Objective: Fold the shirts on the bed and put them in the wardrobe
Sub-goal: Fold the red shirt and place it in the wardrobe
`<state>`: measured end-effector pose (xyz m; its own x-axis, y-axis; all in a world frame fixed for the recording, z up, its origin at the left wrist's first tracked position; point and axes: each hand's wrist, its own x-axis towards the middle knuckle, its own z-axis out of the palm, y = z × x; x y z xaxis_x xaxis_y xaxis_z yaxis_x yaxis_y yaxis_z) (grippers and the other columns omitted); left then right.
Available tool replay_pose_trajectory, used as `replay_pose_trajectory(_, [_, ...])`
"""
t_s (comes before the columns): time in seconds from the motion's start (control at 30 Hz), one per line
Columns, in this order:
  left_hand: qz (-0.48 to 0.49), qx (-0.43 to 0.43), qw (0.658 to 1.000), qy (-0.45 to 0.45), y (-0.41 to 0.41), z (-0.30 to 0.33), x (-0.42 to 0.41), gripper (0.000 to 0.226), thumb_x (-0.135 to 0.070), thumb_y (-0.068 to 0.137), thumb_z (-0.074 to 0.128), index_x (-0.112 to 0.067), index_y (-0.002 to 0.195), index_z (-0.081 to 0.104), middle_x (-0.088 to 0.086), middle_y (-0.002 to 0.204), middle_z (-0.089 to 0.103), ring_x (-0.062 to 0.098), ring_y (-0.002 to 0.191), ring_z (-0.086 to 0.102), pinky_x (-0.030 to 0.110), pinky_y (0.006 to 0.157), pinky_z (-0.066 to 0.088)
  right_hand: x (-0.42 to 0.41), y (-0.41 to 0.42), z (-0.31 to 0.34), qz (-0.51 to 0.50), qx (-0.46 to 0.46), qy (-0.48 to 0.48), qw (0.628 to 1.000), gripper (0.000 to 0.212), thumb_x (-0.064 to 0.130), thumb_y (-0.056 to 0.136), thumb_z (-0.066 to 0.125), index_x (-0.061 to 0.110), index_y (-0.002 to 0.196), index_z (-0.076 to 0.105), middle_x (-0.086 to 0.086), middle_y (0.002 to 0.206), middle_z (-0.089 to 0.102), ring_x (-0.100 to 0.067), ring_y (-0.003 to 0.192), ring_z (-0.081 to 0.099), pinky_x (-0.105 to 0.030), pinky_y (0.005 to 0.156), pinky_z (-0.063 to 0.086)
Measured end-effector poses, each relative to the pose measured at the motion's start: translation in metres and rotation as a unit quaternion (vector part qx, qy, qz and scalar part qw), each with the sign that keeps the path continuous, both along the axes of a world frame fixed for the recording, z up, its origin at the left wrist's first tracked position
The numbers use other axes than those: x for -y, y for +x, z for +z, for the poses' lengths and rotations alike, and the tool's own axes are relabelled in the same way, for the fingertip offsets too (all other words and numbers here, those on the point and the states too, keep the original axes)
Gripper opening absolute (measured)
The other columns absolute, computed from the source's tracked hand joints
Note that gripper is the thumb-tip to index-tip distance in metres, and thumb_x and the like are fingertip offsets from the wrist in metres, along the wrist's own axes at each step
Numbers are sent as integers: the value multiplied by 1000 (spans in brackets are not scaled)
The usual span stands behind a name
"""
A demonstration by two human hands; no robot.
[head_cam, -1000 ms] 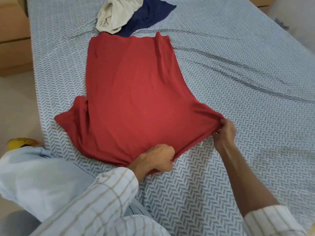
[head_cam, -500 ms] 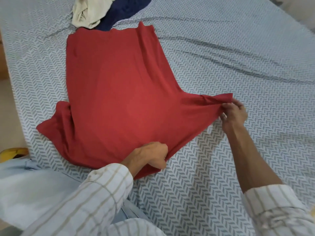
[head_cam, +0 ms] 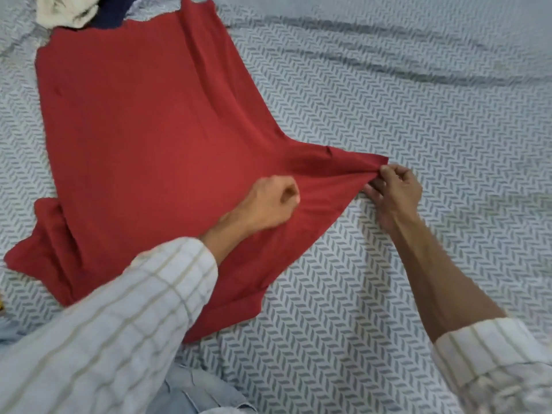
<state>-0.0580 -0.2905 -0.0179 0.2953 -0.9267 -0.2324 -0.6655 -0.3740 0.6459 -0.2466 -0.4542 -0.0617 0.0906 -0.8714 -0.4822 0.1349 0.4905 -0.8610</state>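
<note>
A plain red cotton shirt point(head_cam: 143, 138) lies spread on the chevron-patterned bed point(head_cam: 388, 100), its long axis running away from the person. The right hand point(head_cam: 394, 189) pinches the right sleeve's tip; the left hand point(head_cam: 268, 204), fingers curled, bunches fabric near the shirt's middle.

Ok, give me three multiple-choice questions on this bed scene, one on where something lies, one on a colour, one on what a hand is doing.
1. Where does the crumpled cream cloth lie?
A. beyond the far end of the spread red cotton shirt
B. on the shirt's right sleeve
C. under the right hand

2. What colour is the bed sheet?
A. plain white
B. pale with a grey herringbone print
C. green stripes

3. What is the right hand doing?
A. lying flat on the sheet
B. pinching the shirt's right sleeve tip
C. holding the cream cloth

Answers: 1 A, it sits at the top edge above the shirt. 2 B, the print shows all round. 3 B, its fingers close on the sleeve.
</note>
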Motion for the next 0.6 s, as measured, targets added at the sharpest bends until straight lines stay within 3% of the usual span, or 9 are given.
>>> replay_pose_trajectory(0.07, [4, 36, 995, -88, 8, -5, 36, 12, -10, 86, 61, -11, 93, 69, 3, 84, 67, 18, 79, 61, 25, 80, 43, 1, 0, -1, 5, 13, -2, 1000, 13, 8, 95, 57, 16, 88, 50, -5, 77, 58, -15, 64, 62, -32, 60, 57])
replay_pose_trajectory(0.13, [-25, 48, 993, -104, 16, -7, 75, 21, -8, 87, 55, -11, 103, 68, 6, 96, 68, 20, 92, 61, 25, 89, 42, 2, -1, -3, 11, 28, -3, 1000, 13, 7, 96, 56, 16, 90, 49, -5, 80, 56, -17, 66, 61, -34, 61, 57])
replay_pose_trajectory(0.23, [-97, -5, 995, -19, 12, -1, 130, 34, -6, 93, 51, -16, 122, 64, 1, 118, 64, 13, 109, 59, 17, 94, 40, 2, -4, -5, 21, 32, -11, 999, 13, 6, 96, 55, 17, 92, 48, -5, 77, 57, -18, 64, 61, -36, 61, 58])
replay_pose_trajectory(0.33, [-171, -90, 973, 129, -6, 11, 171, 44, -3, 90, 53, -18, 131, 60, -3, 108, 64, 12, 99, 60, 18, 80, 45, 2, -6, -5, 26, 55, -15, 998, 13, 6, 98, 55, 17, 94, 48, -5, 73, 59, -18, 63, 61, -36, 60, 58])
replay_pose_trajectory(0.4, [-223, -54, 955, 188, -18, 16, 188, 38, -9, 86, 61, -21, 121, 66, -8, 92, 63, 10, 87, 59, 21, 69, 46, 2, -7, -5, 26, 64, -13, 998, 12, 6, 99, 54, 16, 95, 48, -6, 72, 62, -19, 63, 63, -35, 59, 58])
replay_pose_trajectory(0.47, [-224, -17, 945, 239, -23, 11, 202, 28, -20, 78, 70, -17, 106, 72, -3, 91, 67, 16, 85, 62, 28, 71, 49, 3, -9, -7, 23, 64, -10, 998, 12, 6, 99, 54, 16, 96, 48, -6, 70, 63, -19, 61, 64, -33, 57, 58])
replay_pose_trajectory(0.53, [-194, -48, 937, 287, -20, 10, 205, 31, -29, 64, 75, -13, 91, 72, 5, 86, 66, 24, 78, 59, 35, 66, 47, 2, -7, -6, 23, 65, -10, 998, 12, 6, 99, 55, 16, 95, 48, -5, 70, 63, -18, 60, 64, -33, 55, 58])
replay_pose_trajectory(0.6, [-166, -104, 929, 313, -14, 9, 209, 27, -29, 54, 74, -15, 76, 65, 6, 75, 58, 24, 70, 52, 33, 62, 41, 3, -7, -6, 22, 64, -9, 998, 12, 5, 99, 54, 15, 95, 48, -2, 66, 59, -13, 54, 60, -31, 53, 57])
